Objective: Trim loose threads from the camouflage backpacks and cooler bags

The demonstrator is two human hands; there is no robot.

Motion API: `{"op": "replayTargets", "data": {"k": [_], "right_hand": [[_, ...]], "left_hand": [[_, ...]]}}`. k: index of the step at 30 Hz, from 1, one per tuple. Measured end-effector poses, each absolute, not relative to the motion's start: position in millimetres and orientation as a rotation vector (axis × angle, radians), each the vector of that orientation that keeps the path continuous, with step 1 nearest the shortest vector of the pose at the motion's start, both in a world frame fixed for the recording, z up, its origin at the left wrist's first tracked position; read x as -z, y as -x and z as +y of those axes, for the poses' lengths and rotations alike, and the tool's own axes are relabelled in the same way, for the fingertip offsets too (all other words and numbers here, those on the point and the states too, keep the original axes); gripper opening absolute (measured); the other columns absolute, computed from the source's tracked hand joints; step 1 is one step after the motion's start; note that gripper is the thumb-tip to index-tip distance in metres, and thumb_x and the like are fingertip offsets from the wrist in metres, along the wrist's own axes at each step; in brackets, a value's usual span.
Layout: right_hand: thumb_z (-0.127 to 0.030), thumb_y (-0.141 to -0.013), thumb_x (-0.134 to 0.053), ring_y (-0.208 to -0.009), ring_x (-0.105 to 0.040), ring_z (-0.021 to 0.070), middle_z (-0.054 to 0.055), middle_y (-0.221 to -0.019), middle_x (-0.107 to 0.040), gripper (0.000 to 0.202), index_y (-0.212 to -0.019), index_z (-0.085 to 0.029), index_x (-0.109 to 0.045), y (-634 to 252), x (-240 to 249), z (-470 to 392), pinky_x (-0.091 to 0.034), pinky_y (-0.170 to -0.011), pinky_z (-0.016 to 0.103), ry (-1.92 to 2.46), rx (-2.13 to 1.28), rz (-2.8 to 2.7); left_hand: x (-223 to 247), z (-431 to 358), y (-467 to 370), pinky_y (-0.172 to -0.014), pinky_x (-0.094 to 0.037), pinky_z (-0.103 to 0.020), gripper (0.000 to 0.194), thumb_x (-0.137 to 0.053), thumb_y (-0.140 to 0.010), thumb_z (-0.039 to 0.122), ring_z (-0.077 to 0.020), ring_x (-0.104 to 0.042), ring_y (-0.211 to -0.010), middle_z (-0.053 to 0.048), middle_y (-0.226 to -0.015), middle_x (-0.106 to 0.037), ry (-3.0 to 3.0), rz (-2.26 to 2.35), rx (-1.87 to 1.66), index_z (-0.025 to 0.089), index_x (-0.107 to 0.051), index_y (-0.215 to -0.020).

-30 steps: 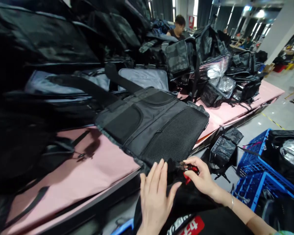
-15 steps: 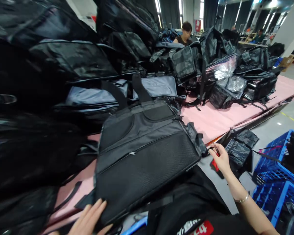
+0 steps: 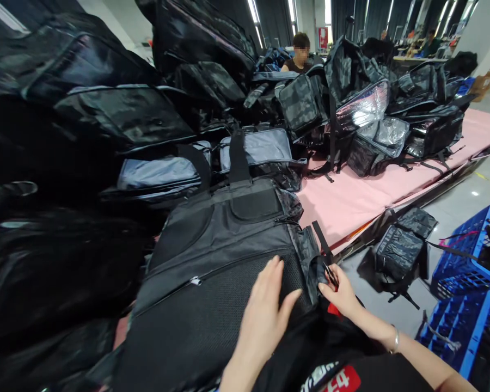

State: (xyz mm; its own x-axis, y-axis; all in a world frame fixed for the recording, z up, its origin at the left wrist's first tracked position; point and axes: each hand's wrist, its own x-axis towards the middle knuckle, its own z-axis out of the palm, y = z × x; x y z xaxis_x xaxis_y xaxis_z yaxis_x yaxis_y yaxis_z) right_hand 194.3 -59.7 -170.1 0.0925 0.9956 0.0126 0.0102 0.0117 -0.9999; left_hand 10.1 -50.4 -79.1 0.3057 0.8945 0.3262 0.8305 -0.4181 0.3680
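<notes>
A black backpack (image 3: 216, 272) lies back panel up in front of me, its two straps pointing away and a white zipper pull (image 3: 195, 281) on its seam. Over the right part of its mesh panel is my left hand (image 3: 265, 310), fingers apart and holding nothing. At the bag's right edge my right hand (image 3: 338, 291) is closed around a small dark tool with a pointed tip, probably snips. Its fingertips are at the camouflage side pocket (image 3: 308, 250), where a short black strap (image 3: 322, 237) sticks up.
Piled black and camouflage bags (image 3: 126, 114) fill the left and back. More bags stand on the pink-covered table (image 3: 343, 204). On the floor at right are a camouflage bag (image 3: 400, 250) and blue crates (image 3: 457, 326). A person (image 3: 300, 54) is behind the pile.
My left hand has moved from the bag's lower left corner to its right side. My right hand has come nearer, to the side pocket. The bag has shifted left and turned slightly.
</notes>
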Motion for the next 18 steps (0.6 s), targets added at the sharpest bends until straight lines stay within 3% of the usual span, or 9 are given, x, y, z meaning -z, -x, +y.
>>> {"op": "replayTargets", "data": {"k": [2,4,7,10,13,18], "right_hand": [[-0.025,-0.068,-0.057,-0.061,-0.044,0.0108,-0.003,-0.071,-0.044,0.018,-0.078,-0.021,-0.042,-194.4,172.4,-65.3,-0.041,-0.053,0.022,1.245,-1.143,-1.081],[-0.027,-0.067,-0.058,-0.065,-0.046,0.0121,-0.002,-0.074,-0.046,0.020,-0.079,-0.021,-0.043,-194.4,175.2,-69.9,-0.043,-0.056,0.023,1.247,-1.168,-1.016],[-0.027,-0.066,-0.059,-0.066,-0.047,0.0121,-0.002,-0.072,-0.045,0.020,-0.077,-0.021,-0.043,-194.5,179.9,-73.5,-0.044,-0.058,0.023,1.248,-1.195,-0.984],[-0.025,-0.067,-0.059,-0.063,-0.044,0.0104,-0.003,-0.070,-0.043,0.020,-0.077,-0.021,-0.042,-195.7,183.5,-74.5,-0.043,-0.056,0.021,1.230,-1.209,-1.004],[-0.023,-0.068,-0.058,-0.059,-0.038,0.0084,-0.004,-0.069,-0.039,0.020,-0.076,-0.021,-0.040,-198.8,184.6,-74.5,-0.039,-0.053,0.020,1.199,-1.232,-1.035],[-0.023,-0.069,-0.057,-0.054,-0.031,0.0070,-0.007,-0.065,-0.035,0.021,-0.075,-0.021,-0.038,-207.2,186.2,-73.4,-0.032,-0.050,0.020,1.197,-1.254,-1.131]], "left_hand": [[81.5,-35.2,-47.8,-0.103,-0.034,-0.051,0.052,-0.053,-0.080,0.037,-0.0307,-0.038,-0.127,-0.017,-0.135,-0.046,-2.511,1.533,-0.674,0.010,-0.048,-0.125],[85.7,-25.0,-66.8,-0.104,-0.029,-0.056,0.035,-0.052,-0.078,0.026,-0.0330,-0.039,-0.126,-0.017,-0.126,-0.054,-2.477,1.526,-0.664,0.010,-0.060,-0.109],[88.9,-17.8,-66.4,-0.106,-0.026,-0.056,0.025,-0.044,-0.078,0.016,-0.0288,-0.048,-0.119,-0.011,-0.106,-0.067,-2.169,1.509,-0.844,0.014,-0.066,-0.089],[84.7,-15.6,-45.4,-0.103,-0.033,-0.052,0.019,-0.051,-0.078,0.026,-0.0260,-0.058,-0.107,-0.009,-0.101,-0.069,-1.538,1.468,-1.141,0.016,-0.065,-0.086],[78.4,-17.0,-9.2,-0.094,-0.044,-0.052,0.027,-0.062,-0.072,0.041,-0.0281,-0.062,-0.099,-0.009,-0.097,-0.069,-0.862,1.383,-1.366,0.016,-0.063,-0.083],[71.4,-44.4,83.2,-0.091,-0.047,-0.047,0.028,-0.066,-0.066,0.051,-0.0277,-0.054,-0.112,0.000,-0.093,-0.071,-0.514,1.675,-1.603,0.024,-0.062,-0.070]]}}
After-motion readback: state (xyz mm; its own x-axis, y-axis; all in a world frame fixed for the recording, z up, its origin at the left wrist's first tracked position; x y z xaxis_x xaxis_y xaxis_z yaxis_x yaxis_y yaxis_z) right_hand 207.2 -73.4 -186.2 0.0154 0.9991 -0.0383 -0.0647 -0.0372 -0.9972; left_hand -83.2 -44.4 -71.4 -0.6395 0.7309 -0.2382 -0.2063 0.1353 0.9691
